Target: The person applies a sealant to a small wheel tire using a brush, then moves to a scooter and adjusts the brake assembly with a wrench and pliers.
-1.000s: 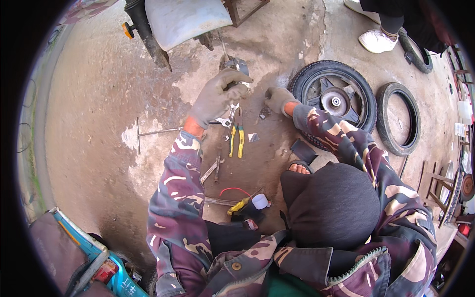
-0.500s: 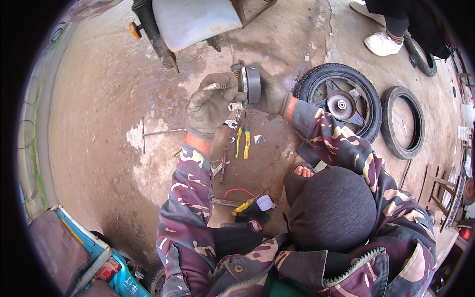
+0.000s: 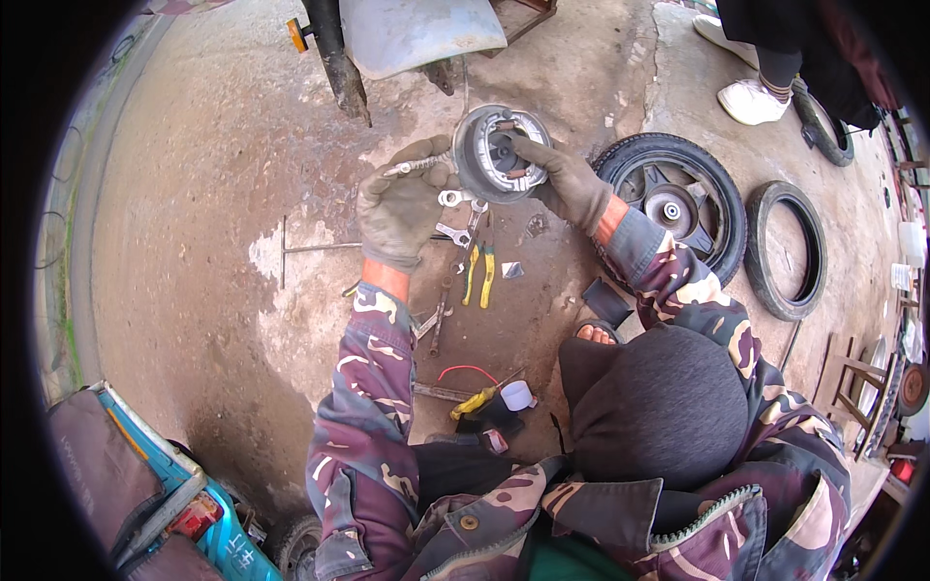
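Note:
A round drum-brake plate (image 3: 468, 160) with curved brake shoes (image 3: 531, 131) is held up above the floor, its inner side facing me. My right hand (image 3: 572, 186), gloved, grips its right rim, the thumb reaching over the inside. At the plate's left edge, my gloved left hand (image 3: 399, 208) has its fingers curled round a thin ridged metal piece (image 3: 412, 167). Whether that piece joins the plate is unclear. Wrenches (image 3: 453, 233) and yellow-handled pliers (image 3: 487, 279) lie on the floor below the plate.
Right of my hands lie a wheel with its tyre (image 3: 668, 208) and a loose tyre (image 3: 786, 250). A T-shaped bar (image 3: 284, 252) is at left. A yellow-handled tool (image 3: 473, 403) lies near me. Another person's white shoe (image 3: 753, 102) shows at far right; a blue vehicle (image 3: 237, 542) stands lower left.
The brake plate has turned from edge-on to show its inner side with the shoes. My right hand has shifted right and its thumb now lies over the inside.

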Tool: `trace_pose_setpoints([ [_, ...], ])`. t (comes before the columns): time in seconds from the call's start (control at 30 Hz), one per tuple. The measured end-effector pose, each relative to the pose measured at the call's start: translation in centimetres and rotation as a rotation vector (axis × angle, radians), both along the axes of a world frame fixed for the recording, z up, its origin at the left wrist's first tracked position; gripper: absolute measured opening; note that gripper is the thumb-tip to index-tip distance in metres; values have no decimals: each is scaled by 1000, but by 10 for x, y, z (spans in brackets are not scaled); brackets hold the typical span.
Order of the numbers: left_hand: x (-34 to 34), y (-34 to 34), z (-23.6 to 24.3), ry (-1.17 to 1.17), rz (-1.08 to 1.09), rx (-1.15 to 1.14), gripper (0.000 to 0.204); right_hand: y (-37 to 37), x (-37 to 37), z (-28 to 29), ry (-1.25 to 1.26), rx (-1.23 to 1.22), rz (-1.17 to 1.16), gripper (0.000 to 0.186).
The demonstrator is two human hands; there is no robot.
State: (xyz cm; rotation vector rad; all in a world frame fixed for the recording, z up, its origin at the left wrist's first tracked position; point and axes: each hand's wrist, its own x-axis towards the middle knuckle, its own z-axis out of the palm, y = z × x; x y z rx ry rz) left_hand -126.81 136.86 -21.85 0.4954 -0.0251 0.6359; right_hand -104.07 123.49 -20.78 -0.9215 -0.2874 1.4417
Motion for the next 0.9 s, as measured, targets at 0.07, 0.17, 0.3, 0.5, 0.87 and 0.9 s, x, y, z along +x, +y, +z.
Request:
trace_pose_setpoints([
  [0.07, -1, 0, -8, 5, 16, -83, 59, 2, -2, 7, -82, -22, -21, 42],
  [0.17, -1, -2, -19, 44, 92, -213, 59, 1, -5, 15, -163, -4, -39, 44],
  [0.3, 1, -8, -29, 14, 146, -305, 57, 1, -6, 20, -191, -24, -50, 45],
  [0.5, 2, -16, -28, 5, 191, -314, 52, 4, -5, 18, -213, -11, -43, 44],
  [0.87, -2, -22, -28, 60, 168, -69, 48, 2, 13, 16, -216, -4, 2, 38],
  [0.9, -2, -22, -29, 41, 157, -105, 49, 2, 14, 14, -215, 36, 14, 38],
])
